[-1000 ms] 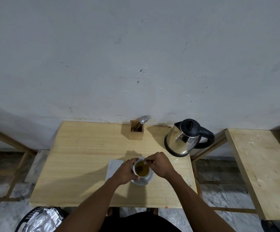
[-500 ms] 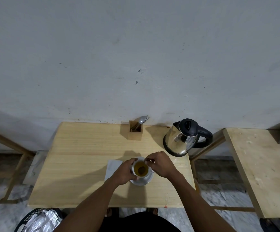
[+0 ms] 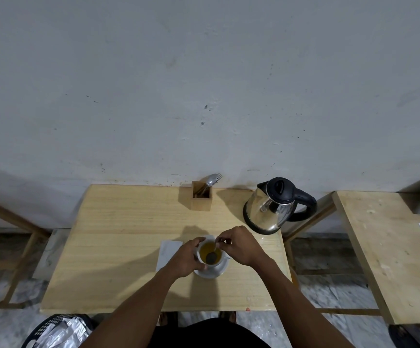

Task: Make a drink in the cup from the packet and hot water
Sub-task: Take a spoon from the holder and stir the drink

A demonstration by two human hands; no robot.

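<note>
A white cup (image 3: 210, 254) of yellow-brown liquid stands on a white saucer (image 3: 212, 271) near the front middle of the wooden table (image 3: 128, 234). My left hand (image 3: 186, 258) wraps the cup's left side. My right hand (image 3: 239, 244) pinches the handle of a spoon (image 3: 212, 252) whose bowl sits in the liquid. A white packet or napkin (image 3: 167, 251) lies flat just left of the cup, partly under my left hand. The steel kettle (image 3: 271, 207) with a black lid and handle stands at the table's back right.
A small wooden holder (image 3: 201, 195) with a spoon and fork sits at the back middle by the wall. A second wooden table (image 3: 384, 252) stands to the right. A dark basket with crumpled wrappers (image 3: 55, 330) is on the floor at the lower left.
The spoon in my right hand has shifted inside the cup, and its bowl now shows in the liquid. Both hands stay at the cup.
</note>
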